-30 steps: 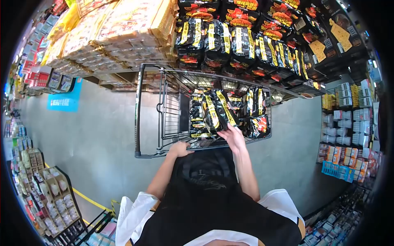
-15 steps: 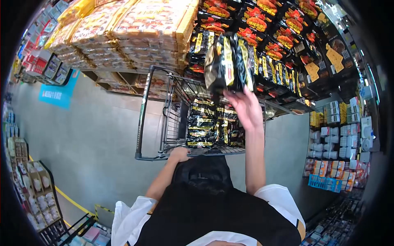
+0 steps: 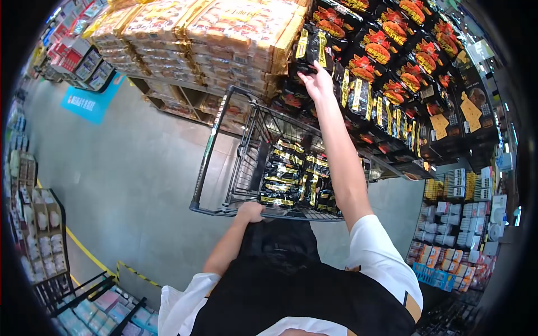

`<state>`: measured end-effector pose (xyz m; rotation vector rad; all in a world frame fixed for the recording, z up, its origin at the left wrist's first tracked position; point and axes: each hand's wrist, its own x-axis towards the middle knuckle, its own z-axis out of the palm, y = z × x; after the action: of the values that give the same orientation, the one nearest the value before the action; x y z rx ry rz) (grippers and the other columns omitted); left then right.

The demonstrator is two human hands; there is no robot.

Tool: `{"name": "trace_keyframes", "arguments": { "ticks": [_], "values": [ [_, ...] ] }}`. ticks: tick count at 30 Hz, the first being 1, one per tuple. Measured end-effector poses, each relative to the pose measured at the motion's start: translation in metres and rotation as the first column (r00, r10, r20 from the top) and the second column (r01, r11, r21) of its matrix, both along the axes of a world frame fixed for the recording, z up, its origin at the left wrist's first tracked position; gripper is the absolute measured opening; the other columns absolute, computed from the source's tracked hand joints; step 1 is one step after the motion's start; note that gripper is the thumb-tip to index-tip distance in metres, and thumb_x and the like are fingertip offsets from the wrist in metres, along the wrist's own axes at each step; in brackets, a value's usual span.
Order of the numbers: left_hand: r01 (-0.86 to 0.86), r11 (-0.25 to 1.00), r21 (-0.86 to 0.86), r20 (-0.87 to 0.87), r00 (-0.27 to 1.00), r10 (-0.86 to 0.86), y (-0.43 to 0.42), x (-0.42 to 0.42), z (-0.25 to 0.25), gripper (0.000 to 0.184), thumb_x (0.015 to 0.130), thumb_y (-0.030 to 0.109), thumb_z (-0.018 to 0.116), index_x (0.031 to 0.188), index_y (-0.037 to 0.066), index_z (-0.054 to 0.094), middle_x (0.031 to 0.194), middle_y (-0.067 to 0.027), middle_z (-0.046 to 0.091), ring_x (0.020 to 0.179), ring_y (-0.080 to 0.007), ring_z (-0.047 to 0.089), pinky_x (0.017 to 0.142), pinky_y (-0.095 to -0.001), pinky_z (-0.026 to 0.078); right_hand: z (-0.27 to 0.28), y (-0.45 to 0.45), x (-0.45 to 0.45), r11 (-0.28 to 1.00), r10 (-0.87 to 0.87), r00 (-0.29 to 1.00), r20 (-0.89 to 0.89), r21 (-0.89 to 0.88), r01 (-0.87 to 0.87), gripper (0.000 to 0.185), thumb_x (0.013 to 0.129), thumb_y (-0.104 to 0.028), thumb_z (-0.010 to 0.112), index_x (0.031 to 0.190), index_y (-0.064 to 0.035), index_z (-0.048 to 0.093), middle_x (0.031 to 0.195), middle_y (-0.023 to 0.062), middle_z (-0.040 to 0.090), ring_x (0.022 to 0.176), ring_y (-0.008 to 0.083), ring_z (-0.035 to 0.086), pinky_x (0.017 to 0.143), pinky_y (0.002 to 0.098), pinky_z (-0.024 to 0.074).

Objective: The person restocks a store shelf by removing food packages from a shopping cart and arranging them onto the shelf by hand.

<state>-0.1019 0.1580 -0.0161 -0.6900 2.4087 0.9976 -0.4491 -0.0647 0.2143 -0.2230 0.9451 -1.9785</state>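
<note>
My left hand [image 3: 250, 211] is closed round the near rim of a black wire shopping cart [image 3: 208, 147]. Inside the cart lie several black snack bags [image 3: 280, 173] with yellow-gold labels, packed in rows. My right arm stretches forward over the cart's right side. At the left end of the black-bag display, my right hand [image 3: 317, 85] has its fingers apart at the lower edge of a black snack bag [image 3: 310, 47]. That bag rests against the stack, and its underside is partly hidden by my fingers.
Stacked clear-and-gold packs [image 3: 235, 39] stand left of the black snack-bag display [image 3: 392, 56]. A shelf of boxed goods [image 3: 457, 213] is at the right. A display rack [image 3: 47, 235] and a yellow floor line [image 3: 89, 255] lie left. A blue floor sign [image 3: 92, 101] is farther off.
My right hand has moved forward and left, and the black bag has gone from above the cart to the display's left end. My left hand stays on the cart rim.
</note>
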Motion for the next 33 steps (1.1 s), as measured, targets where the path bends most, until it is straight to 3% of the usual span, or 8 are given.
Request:
{"name": "trace_keyframes", "arguments": {
  "ticks": [6, 12, 17, 23, 25, 27, 29, 33],
  "values": [
    [-0.007, 1.000, 0.001, 0.022, 1.000, 0.007, -0.003, -0.005, 0.007, 0.039, 0.075, 0.046, 0.068, 0.101, 0.016, 0.069, 0.102, -0.0144, 0.067, 0.099, -0.0317, 0.062, 0.086, -0.0430, 0.049, -0.018, 0.056, 0.024, 0.979, 0.202, 0.947, -0.251, 0.051, -0.196, 0.020, 0.094, -0.025, 0.058, 0.098, -0.0056, 0.056, 0.106, 0.0114, 0.061, 0.102, 0.0213, 0.058, 0.087, 0.0443, 0.0522],
    [0.011, 1.000, -0.017, 0.024, 1.000, -0.010, 0.001, -0.006, 0.002, 0.042, 0.077, 0.046, 0.068, 0.103, 0.014, 0.069, 0.101, -0.0146, 0.068, 0.097, -0.0333, 0.062, 0.086, -0.0435, 0.049, -0.118, 0.245, 0.061, 0.786, 0.523, 0.852, 0.025, 0.373, -0.494, 0.023, 0.096, -0.023, 0.050, 0.101, -0.0016, 0.056, 0.106, 0.0160, 0.067, 0.092, 0.0236, 0.067, 0.079, 0.0361, 0.0555],
    [0.042, 0.999, 0.014, 0.020, 0.999, -0.042, 0.000, -0.011, 0.004, 0.041, 0.078, 0.046, 0.067, 0.102, 0.012, 0.067, 0.097, -0.0171, 0.067, 0.097, -0.0345, 0.062, 0.085, -0.0431, 0.049, -0.187, 0.413, 0.072, 0.757, 0.150, 0.945, 0.290, 0.581, -0.298, 0.025, 0.096, -0.025, 0.050, 0.105, -0.0008, 0.052, 0.109, 0.0220, 0.064, 0.097, 0.0306, 0.066, 0.082, 0.0406, 0.0553],
    [0.039, 0.999, -0.014, 0.150, 0.988, -0.036, 0.003, -0.022, 0.012, 0.039, 0.078, 0.047, 0.064, 0.094, 0.012, 0.068, 0.095, -0.0167, 0.067, 0.093, -0.0344, 0.062, 0.079, -0.0438, 0.050, -0.217, 0.515, 0.038, 0.706, -0.199, 0.974, 0.111, 0.706, 0.064, 0.019, 0.095, -0.019, 0.049, 0.103, -0.0027, 0.051, 0.100, 0.0195, 0.065, 0.088, 0.0294, 0.067, 0.072, 0.0400, 0.0579],
    [0.038, 0.999, -0.009, 0.193, 0.981, -0.036, 0.004, -0.025, 0.014, 0.036, 0.079, 0.046, 0.064, 0.092, 0.012, 0.067, 0.093, -0.0177, 0.066, 0.090, -0.0356, 0.062, 0.077, -0.0446, 0.049, -0.245, 0.533, 0.008, 0.653, -0.152, 0.980, -0.126, 0.732, 0.195, 0.013, 0.093, -0.017, 0.054, 0.095, -0.0050, 0.049, 0.093, 0.0128, 0.065, 0.075, 0.0217, 0.067, 0.062, 0.0339, 0.0578],
    [0.062, 0.998, -0.013, 0.190, 0.980, -0.058, 0.003, -0.023, 0.005, 0.035, 0.079, 0.044, 0.064, 0.093, 0.012, 0.067, 0.091, -0.0191, 0.065, 0.088, -0.0366, 0.062, 0.076, -0.0451, 0.049, -0.289, 0.546, -0.019, 0.454, 0.027, 0.793, -0.609, 0.714, 0.533, 0.010, 0.090, -0.013, 0.056, 0.091, -0.0045, 0.050, 0.074, 0.0055, 0.059, 0.066, 0.0159, 0.063, 0.056, 0.0280, 0.0524],
    [0.071, 0.996, -0.048, 0.202, 0.978, -0.060, 0.005, -0.025, 0.010, 0.034, 0.079, 0.043, 0.064, 0.094, 0.013, 0.067, 0.092, -0.0201, 0.065, 0.089, -0.0374, 0.061, 0.076, -0.0451, 0.049, -0.237, 0.532, -0.044, 0.328, 0.149, 0.674, -0.723, 0.679, 0.656, 0.015, 0.087, -0.014, 0.060, 0.090, -0.0020, 0.052, 0.072, 0.0108, 0.062, 0.066, 0.0209, 0.064, 0.060, 0.0347, 0.0500],
    [0.008, 1.000, -0.015, 0.236, 0.972, -0.004, 0.009, -0.025, 0.008, 0.032, 0.078, 0.041, 0.065, 0.096, 0.014, 0.068, 0.089, -0.0171, 0.067, 0.094, -0.0360, 0.060, 0.081, -0.0437, 0.049, -0.190, 0.518, -0.078, 0.328, 0.347, 0.653, -0.673, 0.740, 0.588, 0.017, 0.085, -0.018, 0.060, 0.089, -0.0027, 0.053, 0.077, 0.0166, 0.064, 0.075, 0.0336, 0.064, 0.070, 0.0428, 0.0496]
  ]
}}
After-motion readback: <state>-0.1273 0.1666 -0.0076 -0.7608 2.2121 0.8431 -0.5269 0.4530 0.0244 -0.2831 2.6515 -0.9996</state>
